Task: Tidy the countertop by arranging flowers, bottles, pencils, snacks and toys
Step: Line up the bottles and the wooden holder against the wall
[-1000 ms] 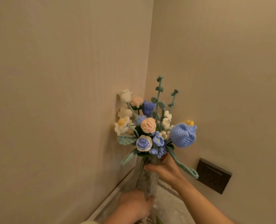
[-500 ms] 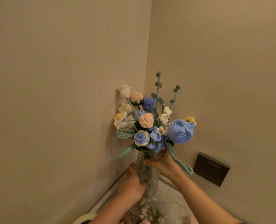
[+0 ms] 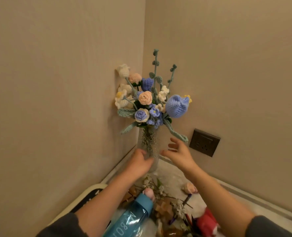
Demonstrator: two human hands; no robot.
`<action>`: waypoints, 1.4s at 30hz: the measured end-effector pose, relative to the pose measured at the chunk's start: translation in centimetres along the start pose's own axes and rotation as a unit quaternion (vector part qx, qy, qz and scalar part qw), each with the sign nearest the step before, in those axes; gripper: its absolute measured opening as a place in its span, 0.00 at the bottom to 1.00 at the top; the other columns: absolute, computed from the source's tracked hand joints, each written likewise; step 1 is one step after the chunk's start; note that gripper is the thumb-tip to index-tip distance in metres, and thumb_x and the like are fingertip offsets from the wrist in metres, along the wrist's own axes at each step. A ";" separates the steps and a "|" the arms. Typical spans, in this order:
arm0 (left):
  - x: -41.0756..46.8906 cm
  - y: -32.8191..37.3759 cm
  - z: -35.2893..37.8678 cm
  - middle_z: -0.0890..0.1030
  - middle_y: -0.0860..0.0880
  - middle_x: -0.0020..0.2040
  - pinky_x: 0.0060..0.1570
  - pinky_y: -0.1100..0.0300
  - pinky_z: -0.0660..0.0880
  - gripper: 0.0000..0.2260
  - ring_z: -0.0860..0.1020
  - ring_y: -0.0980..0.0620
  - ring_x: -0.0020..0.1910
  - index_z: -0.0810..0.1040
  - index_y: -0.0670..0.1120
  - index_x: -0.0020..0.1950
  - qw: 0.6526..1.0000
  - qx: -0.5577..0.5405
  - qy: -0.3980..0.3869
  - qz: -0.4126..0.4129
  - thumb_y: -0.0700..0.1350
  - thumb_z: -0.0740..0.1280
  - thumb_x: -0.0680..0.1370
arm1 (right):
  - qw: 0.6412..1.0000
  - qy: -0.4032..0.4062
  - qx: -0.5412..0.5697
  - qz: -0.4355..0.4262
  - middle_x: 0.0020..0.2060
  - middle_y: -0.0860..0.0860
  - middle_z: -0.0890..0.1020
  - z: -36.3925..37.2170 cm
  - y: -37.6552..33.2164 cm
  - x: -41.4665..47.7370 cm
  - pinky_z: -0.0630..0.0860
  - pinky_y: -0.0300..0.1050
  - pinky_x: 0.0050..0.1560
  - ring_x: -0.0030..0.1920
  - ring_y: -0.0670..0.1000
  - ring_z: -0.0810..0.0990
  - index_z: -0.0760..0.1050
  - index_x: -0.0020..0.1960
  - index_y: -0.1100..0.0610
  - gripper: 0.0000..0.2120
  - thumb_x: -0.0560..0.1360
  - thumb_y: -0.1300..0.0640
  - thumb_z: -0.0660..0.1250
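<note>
A clear textured glass vase (image 3: 149, 142) stands in the corner of the countertop and holds a crocheted bouquet (image 3: 150, 103) of blue, peach and white flowers. My left hand (image 3: 140, 164) is wrapped around the lower part of the vase. My right hand (image 3: 179, 153) hovers just right of the vase with its fingers spread, touching nothing. A blue water bottle (image 3: 129, 218) lies near the bottom under my left forearm. Loose small white flowers (image 3: 154, 186) and a peach flower head (image 3: 190, 188) lie on the counter.
A dark wall socket (image 3: 204, 142) sits on the right wall. A red toy (image 3: 207, 223), pencils (image 3: 187, 199) and wooden blocks (image 3: 162, 208) lie among the clutter. A white-rimmed dark tray (image 3: 88, 197) lies at the left. Walls close in on both sides of the corner.
My right hand has let go of the bouquet stems and moved down and right, now open. My left hand has risen onto the vase. The camera has tilted down, showing the clutter.
</note>
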State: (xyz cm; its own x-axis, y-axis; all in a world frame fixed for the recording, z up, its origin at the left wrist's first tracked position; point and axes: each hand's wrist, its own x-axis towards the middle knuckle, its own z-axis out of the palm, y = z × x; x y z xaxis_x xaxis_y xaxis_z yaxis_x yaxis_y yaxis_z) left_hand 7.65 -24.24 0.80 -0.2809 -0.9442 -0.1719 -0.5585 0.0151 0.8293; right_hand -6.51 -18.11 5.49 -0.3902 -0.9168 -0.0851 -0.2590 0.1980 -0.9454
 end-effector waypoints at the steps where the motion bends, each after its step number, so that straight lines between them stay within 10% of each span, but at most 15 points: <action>1: -0.7 0.3 0.1 0.75 0.51 0.51 0.52 0.58 0.72 0.14 0.74 0.51 0.51 0.68 0.48 0.57 1.000 -0.018 -0.002 0.012 0.51 0.68 0.76 | 1.000 0.005 0.005 0.005 0.61 0.55 0.74 -0.3 0.4 -1.0 0.74 0.45 0.51 0.58 0.53 0.76 0.64 0.73 0.57 0.34 0.71 0.59 0.74; 17: -11.9 -4.2 0.7 0.75 0.54 0.60 0.62 0.55 0.71 0.09 0.74 0.55 0.60 0.73 0.55 0.56 0.994 0.019 -0.045 0.097 0.49 0.67 0.77 | 0.997 0.028 0.056 0.047 0.52 0.52 0.82 -2.3 6.4 -13.0 0.77 0.49 0.54 0.54 0.51 0.81 0.76 0.59 0.55 0.13 0.76 0.61 0.68; 26: -15.3 -7.2 1.2 0.65 0.50 0.70 0.62 0.53 0.71 0.26 0.69 0.49 0.67 0.63 0.50 0.71 0.959 0.228 -0.014 0.166 0.50 0.67 0.76 | 0.998 -0.008 0.047 0.046 0.44 0.50 0.84 0.2 9.1 -16.1 0.76 0.34 0.38 0.40 0.43 0.82 0.80 0.51 0.56 0.08 0.74 0.65 0.68; 32: -15.7 -9.1 1.6 0.59 0.49 0.75 0.62 0.53 0.70 0.36 0.66 0.47 0.70 0.54 0.48 0.76 0.928 0.349 -0.024 0.130 0.52 0.68 0.74 | 0.998 -0.047 -0.033 0.025 0.42 0.49 0.84 1.4 10.3 -17.0 0.80 0.45 0.44 0.43 0.50 0.83 0.80 0.47 0.50 0.07 0.73 0.62 0.70; 42: -16.2 -8.5 1.2 0.63 0.46 0.73 0.66 0.53 0.67 0.42 0.65 0.45 0.70 0.43 0.50 0.78 0.931 0.317 0.067 0.166 0.49 0.68 0.73 | 0.996 -0.055 0.031 0.055 0.45 0.56 0.83 1.4 9.3 -17.3 0.80 0.43 0.38 0.39 0.49 0.82 0.77 0.56 0.56 0.10 0.76 0.64 0.66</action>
State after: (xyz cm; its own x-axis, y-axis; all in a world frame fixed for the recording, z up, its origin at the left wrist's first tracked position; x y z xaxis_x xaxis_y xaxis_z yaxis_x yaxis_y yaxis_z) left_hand 15.96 -8.67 -4.09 -0.4436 -0.8850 0.1415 -0.8193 0.4644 0.3362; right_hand -0.99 -0.89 -2.29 -0.3127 -0.9238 -0.2208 -0.1637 0.2814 -0.9455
